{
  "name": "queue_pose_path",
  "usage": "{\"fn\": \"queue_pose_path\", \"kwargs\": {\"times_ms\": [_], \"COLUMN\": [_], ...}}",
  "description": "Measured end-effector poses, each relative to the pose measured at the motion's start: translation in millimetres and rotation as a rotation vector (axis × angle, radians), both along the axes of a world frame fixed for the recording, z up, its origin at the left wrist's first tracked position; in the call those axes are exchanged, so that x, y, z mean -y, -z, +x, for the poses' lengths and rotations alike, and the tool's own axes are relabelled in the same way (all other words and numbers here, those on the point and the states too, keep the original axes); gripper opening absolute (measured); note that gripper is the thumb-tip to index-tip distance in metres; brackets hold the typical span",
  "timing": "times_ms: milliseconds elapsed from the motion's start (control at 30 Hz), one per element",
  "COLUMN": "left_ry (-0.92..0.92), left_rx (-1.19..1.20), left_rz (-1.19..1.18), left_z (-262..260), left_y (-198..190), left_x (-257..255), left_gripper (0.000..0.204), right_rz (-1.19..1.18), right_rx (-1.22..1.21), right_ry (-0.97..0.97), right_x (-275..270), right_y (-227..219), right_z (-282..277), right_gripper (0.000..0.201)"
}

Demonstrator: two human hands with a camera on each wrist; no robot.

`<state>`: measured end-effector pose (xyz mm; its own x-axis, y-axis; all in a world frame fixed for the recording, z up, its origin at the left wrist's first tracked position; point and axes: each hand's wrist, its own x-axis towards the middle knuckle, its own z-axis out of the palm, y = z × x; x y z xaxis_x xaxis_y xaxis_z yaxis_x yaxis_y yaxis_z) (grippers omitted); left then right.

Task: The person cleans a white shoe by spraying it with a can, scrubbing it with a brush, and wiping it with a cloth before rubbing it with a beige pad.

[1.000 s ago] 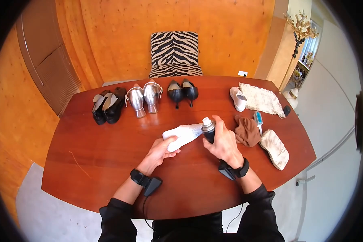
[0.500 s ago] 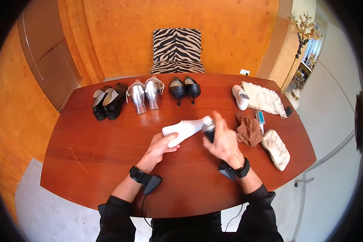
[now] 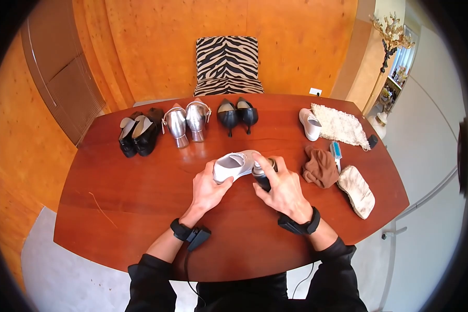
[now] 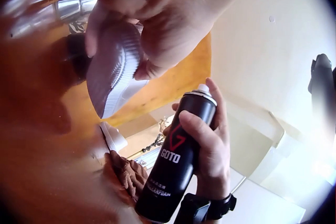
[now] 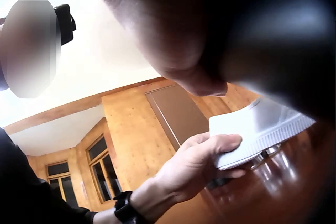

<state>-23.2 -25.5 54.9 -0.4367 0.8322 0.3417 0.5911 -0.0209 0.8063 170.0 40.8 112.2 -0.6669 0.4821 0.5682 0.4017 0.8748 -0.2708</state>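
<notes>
White shoe point(image 3: 224, 169): between the two sets of fingers, raised over the counter point(image 3: 140, 208); opening up, toe pointing toward the right fingers, edge of the sole ridged
Left fingers point(image 5: 228, 142): grasping the white shoe at its heel end, thumb on the near side
Right fingers point(image 4: 198, 129): wrapped round the black spray can, index finger up at the white nozzle point(image 4: 203, 87)
Black spray can point(image 4: 173, 155): in the right fingers, beside the toe, silver collar near its top; red mark and "GOTO" on the side; tilted in the left wrist view
Brown cloth point(image 3: 321, 169): crumpled, right of the right fingers
Blue-bristled brush point(image 3: 336, 151): beside that cloth, farther right of the fingers
Cream pad point(image 3: 356, 192): right of the right fingers, past the brown cloth
Second white shoe point(image 3: 310, 126): beyond the right fingers and to their right, against the light textured cloth point(image 3: 340, 126)
Black cap point(image 3: 372, 141): at that cloth's far right corner
Black heels point(image 3: 237, 115): beyond the fingers, standing side by side
Silver heels point(image 3: 187, 122): beyond the left fingers, slightly left
Black loafers point(image 3: 138, 136): farther left of the left fingers
</notes>
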Motion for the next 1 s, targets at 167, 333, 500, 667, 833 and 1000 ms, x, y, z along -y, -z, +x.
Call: {"fn": "queue_pose_path", "kwargs": {"times_ms": [167,333,500,667,833,1000], "left_ry": [0.028,0.041,0.063,0.193,0.221,0.216], "left_rx": [-0.139,-0.243,-0.369,-0.704,-0.868,-0.868], "left_rz": [0.011,0.016,0.006,0.132,0.115,0.111], "left_z": [4,6,11,15,21,23], "left_y": [1,1,-4,-8,-12,-11], "left_x": [1,2,5,10,13,13], "left_gripper": [0.052,0.049,0.049,0.058,0.06,0.061], "right_rz": [0.008,0.014,-0.122,-0.17,-0.299,-0.261], "right_rx": [-0.075,-0.156,-0.114,-0.063,-0.055,-0.051], "right_ry": [0.178,0.231,-0.143,0.061,0.197,-0.059], "right_x": [-22,-31,9,-20,-60,-17], "right_y": [-5,-16,-10,-4,5,-8], "right_z": [9,19,6,9,20,10], "right_gripper": [0.068,0.068,0.068,0.071,0.071,0.071]}}
